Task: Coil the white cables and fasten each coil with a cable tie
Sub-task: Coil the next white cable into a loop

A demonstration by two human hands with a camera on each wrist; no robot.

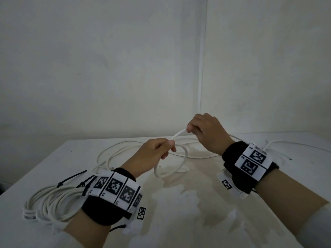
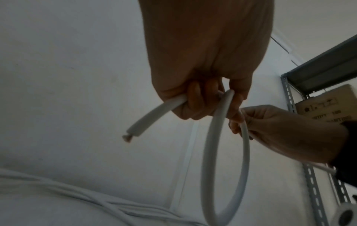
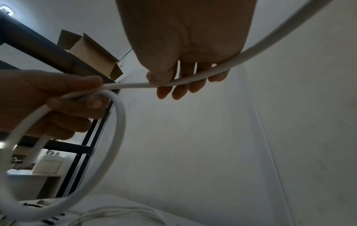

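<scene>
My left hand (image 1: 163, 146) grips a white cable (image 1: 185, 158) above the table, holding one hanging loop (image 2: 226, 152) with the cut end (image 2: 133, 133) sticking out of the fist. Just beyond it, my right hand (image 1: 195, 128) pinches the same cable (image 3: 193, 79) between thumb and fingers; a short stretch spans the two hands. The rest of this cable (image 1: 114, 151) lies loose on the white table (image 1: 197, 203). A finished white coil (image 1: 52, 203) lies at the near left, with black cable ties (image 1: 71, 178) by it.
The table stands in a corner of white walls (image 1: 125, 68). More white cable (image 1: 286, 144) trails off at the right behind my right wrist. A metal shelf (image 2: 313, 152) with cardboard boxes (image 2: 328, 105) shows in the wrist views.
</scene>
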